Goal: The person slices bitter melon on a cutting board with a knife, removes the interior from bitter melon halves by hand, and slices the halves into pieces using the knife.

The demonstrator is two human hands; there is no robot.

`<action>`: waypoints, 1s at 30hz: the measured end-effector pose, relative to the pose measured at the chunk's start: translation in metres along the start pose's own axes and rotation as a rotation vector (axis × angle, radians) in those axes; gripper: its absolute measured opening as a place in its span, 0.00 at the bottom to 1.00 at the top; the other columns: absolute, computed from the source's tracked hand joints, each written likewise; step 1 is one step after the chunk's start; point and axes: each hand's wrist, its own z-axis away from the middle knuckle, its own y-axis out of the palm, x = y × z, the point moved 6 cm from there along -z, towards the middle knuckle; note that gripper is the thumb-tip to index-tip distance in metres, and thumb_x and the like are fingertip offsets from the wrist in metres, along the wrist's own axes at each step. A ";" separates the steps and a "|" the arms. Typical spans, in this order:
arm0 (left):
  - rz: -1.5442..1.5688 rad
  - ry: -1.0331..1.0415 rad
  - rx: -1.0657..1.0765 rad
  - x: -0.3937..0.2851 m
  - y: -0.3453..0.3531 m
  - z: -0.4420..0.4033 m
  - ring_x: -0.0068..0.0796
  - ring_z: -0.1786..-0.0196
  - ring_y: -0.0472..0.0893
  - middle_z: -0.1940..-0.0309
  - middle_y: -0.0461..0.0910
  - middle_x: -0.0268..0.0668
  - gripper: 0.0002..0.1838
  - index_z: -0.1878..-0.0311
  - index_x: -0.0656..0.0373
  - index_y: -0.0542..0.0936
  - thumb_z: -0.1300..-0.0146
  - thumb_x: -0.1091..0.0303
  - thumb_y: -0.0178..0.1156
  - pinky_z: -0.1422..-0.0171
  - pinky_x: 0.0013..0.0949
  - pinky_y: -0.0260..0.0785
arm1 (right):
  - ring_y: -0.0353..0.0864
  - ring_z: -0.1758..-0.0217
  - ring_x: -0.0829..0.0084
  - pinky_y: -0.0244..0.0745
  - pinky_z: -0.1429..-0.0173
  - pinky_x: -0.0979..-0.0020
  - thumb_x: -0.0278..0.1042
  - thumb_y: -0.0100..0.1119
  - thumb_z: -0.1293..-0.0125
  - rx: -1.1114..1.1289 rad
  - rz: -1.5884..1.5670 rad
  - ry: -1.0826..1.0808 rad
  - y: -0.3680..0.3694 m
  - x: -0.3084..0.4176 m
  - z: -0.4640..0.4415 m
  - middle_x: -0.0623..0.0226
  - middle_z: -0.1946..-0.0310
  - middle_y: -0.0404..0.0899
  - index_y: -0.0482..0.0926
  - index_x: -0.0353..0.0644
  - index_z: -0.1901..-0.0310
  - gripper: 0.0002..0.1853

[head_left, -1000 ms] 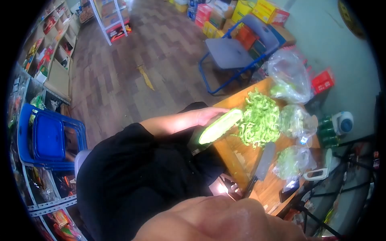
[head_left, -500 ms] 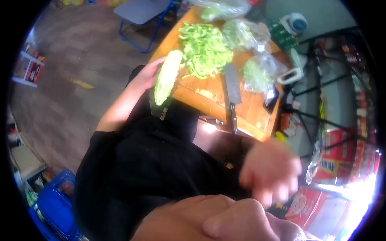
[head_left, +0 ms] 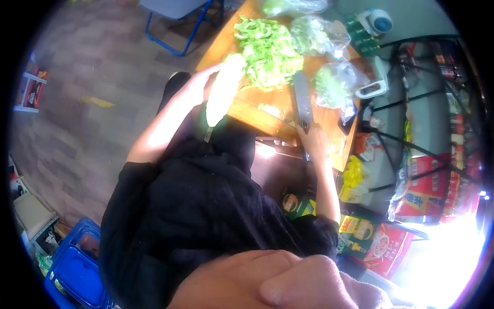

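My left hand [head_left: 198,88] grips a halved bitter melon [head_left: 225,92], pale green with a bumpy rim, upright at the near left edge of the wooden table [head_left: 248,112]. Bright light washes out its surface. On the right, my right hand [head_left: 314,136] is closed round the dark handle of a kitchen knife [head_left: 302,98]. Its broad blade lies on the tabletop, pointing away from me. Between the melon and the far edge is a heap of sliced green pieces [head_left: 268,54].
Clear plastic bags of greens [head_left: 310,35] lie behind and right of the heap, and another bag [head_left: 332,85] is beside the knife. A folding chair [head_left: 175,7] stands far left. Black wire shelving [head_left: 396,103] borders the right. A blue plastic bin [head_left: 80,268] sits lower left.
My right hand has swung up from beside the table, where it was blurred and away from the knife, and taken hold of its handle. My left hand still holds the bitter melon.
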 end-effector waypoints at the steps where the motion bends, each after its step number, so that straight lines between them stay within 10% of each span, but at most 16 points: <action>1: 0.007 0.003 -0.004 0.000 0.002 0.000 0.41 0.44 0.82 0.41 0.78 0.49 0.26 0.31 0.65 0.68 0.23 0.57 0.48 0.37 0.44 0.74 | 0.83 0.55 0.46 0.77 0.49 0.53 0.58 0.57 0.34 0.006 0.006 -0.004 0.003 0.001 -0.002 0.44 0.59 0.82 0.79 0.34 0.55 0.28; 15: -0.087 0.032 -0.110 -0.004 -0.006 0.006 0.42 0.44 0.81 0.41 0.78 0.51 0.30 0.30 0.70 0.64 0.32 0.62 0.51 0.36 0.44 0.74 | 0.73 0.77 0.67 0.69 0.69 0.63 0.40 0.59 0.38 -0.105 -0.554 0.111 -0.035 -0.017 0.006 0.57 0.81 0.74 0.76 0.33 0.67 0.15; 23: -0.142 0.037 -0.087 -0.022 0.009 0.024 0.40 0.46 0.81 0.45 0.79 0.50 0.27 0.35 0.70 0.69 0.29 0.59 0.51 0.39 0.43 0.75 | 0.68 0.79 0.83 0.63 0.74 0.74 0.36 0.59 0.35 0.624 -0.766 -0.091 -0.014 0.062 0.008 0.74 0.81 0.71 0.79 0.36 0.64 0.10; 30: -0.312 0.012 -0.289 -0.029 0.004 0.043 0.38 0.53 0.84 0.52 0.82 0.47 0.24 0.37 0.69 0.71 0.27 0.60 0.51 0.45 0.38 0.77 | 0.66 0.82 0.83 0.61 0.77 0.75 0.42 0.59 0.32 0.714 -0.979 -0.139 0.007 0.074 -0.049 0.74 0.84 0.68 0.76 0.36 0.66 0.15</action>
